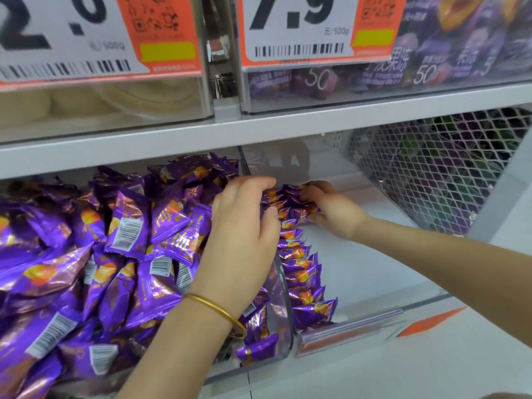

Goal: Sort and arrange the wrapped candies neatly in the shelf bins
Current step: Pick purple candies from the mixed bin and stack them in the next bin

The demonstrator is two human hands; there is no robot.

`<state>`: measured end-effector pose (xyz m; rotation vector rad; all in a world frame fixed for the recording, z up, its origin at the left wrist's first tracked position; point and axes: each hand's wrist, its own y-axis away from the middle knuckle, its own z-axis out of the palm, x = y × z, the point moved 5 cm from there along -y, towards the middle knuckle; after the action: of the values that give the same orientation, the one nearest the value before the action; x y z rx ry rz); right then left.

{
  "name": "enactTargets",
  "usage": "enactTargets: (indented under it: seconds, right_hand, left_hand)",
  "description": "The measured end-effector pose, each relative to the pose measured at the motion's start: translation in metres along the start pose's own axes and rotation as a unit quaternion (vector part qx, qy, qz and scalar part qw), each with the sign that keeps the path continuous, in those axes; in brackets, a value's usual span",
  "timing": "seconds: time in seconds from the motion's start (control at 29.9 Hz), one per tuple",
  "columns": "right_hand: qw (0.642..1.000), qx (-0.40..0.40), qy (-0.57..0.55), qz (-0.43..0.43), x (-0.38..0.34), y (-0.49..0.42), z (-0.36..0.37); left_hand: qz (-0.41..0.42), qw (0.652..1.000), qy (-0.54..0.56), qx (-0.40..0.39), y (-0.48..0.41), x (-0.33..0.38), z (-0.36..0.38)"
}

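Observation:
A loose heap of purple wrapped candies (95, 254) with orange marks fills the clear left bin (283, 338). In the right bin (354, 331) a neat upright row of the same candies (302, 272) runs along its left wall, from front to back. My left hand (241, 240), with a gold bangle at the wrist, reaches over the divider wall, fingers curled against the far end of the row. My right hand (325, 208) is cupped around several candies at the row's far end, pressing them against the rest.
The right bin's white floor (374, 254) lies bare to the right of the row. A white mesh panel (431, 174) closes its right side. Above, a shelf (259, 131) carries clear bins with large price cards (296, 27) and purple jelly packs (431, 59).

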<state>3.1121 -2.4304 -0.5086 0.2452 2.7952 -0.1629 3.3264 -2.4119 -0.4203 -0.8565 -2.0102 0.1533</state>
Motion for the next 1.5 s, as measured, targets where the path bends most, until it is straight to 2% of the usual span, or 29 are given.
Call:
enactTargets:
  seconds: [0.4,0.64,0.94,1.5]
  right_hand:
    - [1.0,-0.01,-0.011,0.02,-0.002,0.008,-0.01]
    - [0.997,0.044,-0.038,0.052,-0.002,0.004,-0.013]
    - [0.999,0.013,0.019,0.039,-0.006,0.006,-0.016]
    - [0.998,0.022,0.003,0.057,-0.007,0.016,-0.024]
  left_hand:
    - [0.022,0.999,0.019,0.018,0.005,0.001,-0.008]
    - [0.025,0.999,0.023,0.023,0.01,0.0,-0.013]
    - [0.032,0.999,0.019,0.027,0.011,-0.001,-0.016]
    - [0.032,0.999,0.016,0.033,0.012,-0.003,-0.021]
